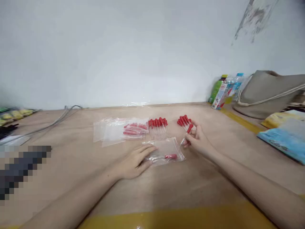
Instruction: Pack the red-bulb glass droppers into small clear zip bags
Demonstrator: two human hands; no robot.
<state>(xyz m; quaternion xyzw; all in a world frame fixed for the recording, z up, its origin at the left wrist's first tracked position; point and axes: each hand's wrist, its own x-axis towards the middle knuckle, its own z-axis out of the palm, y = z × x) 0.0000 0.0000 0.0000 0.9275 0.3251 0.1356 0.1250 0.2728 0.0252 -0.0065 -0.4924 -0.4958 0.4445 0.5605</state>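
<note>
My left hand (135,161) rests on the left edge of a clear zip bag (166,149) lying on the table, fingers pinching the bag's opening. One red-capped dropper (171,156) lies inside the bag. My right hand (198,139) pinches a glass dropper with a red bulb (189,128), its tip pointing down toward the bag's right corner. Just behind my right hand lies a small group of red-capped droppers (184,121). A larger row of droppers (158,124) stands behind the bag.
A pile of clear bags (111,130), one filled with red droppers (133,129), lies at centre left. Bottles (224,90), a grey tote bag (269,92) and blue and yellow packets (286,135) sit at the right. Cables (54,121) run along the left.
</note>
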